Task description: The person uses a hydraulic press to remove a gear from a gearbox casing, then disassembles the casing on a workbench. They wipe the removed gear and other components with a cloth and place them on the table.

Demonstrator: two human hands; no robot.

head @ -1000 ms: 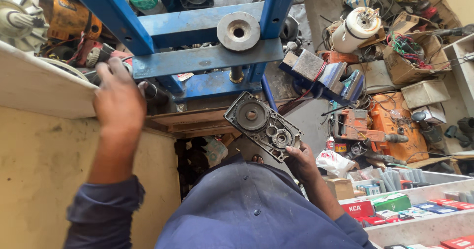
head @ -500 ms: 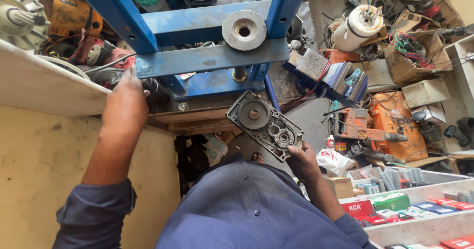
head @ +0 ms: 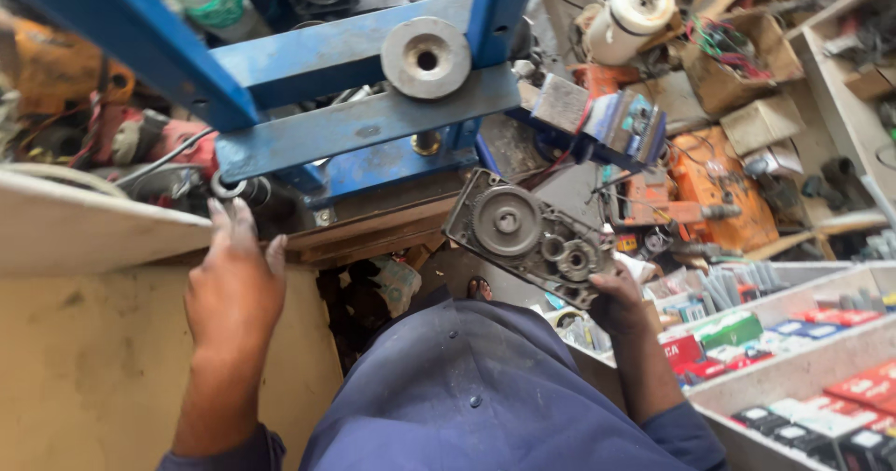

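Gearbox point(head: 529, 238) held below-right of blue press point(head: 355, 126) by right hand point(head: 616, 295), gripped at lower corner | judged heavy, rigid, greasy | left hand point(head: 233, 289) spread flat on desk point(head: 84, 238) edge, left of press.

red and green boxes point(head: 747, 340) lower right, cardboard cartons point(head: 761, 121)

Blue-grey long-sleeved work shirt, small button at the front, sleeves pushed up to the elbows; bare left hand point(head: 233, 289), bare right hand point(head: 618, 299), no gloves.
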